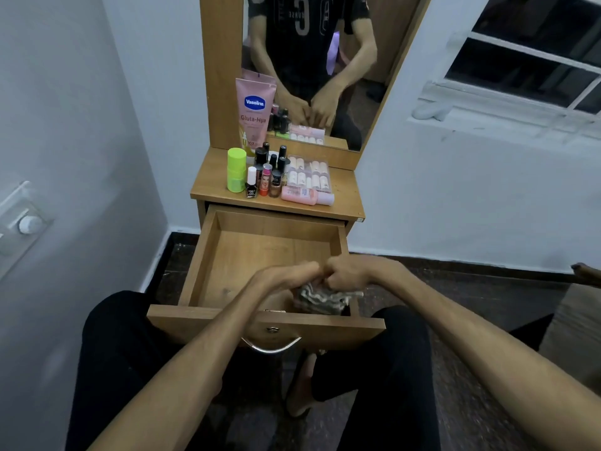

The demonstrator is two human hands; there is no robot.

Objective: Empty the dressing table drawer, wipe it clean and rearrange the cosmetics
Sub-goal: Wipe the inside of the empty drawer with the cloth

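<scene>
Over drawer, front right corner: both hands, left and right, bunch a cloth. Cosmetics crowd the desk above; an upward elbow swing could topple bottles.

We see the cosmetics on the table behind the open drawer — mirror behind them.

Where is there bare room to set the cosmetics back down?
Drawer floor is bare behind both hands, which hold a cloth at its front. Tabletop is bare right of the clear box; its left-centre is crowded with bottles.
</scene>
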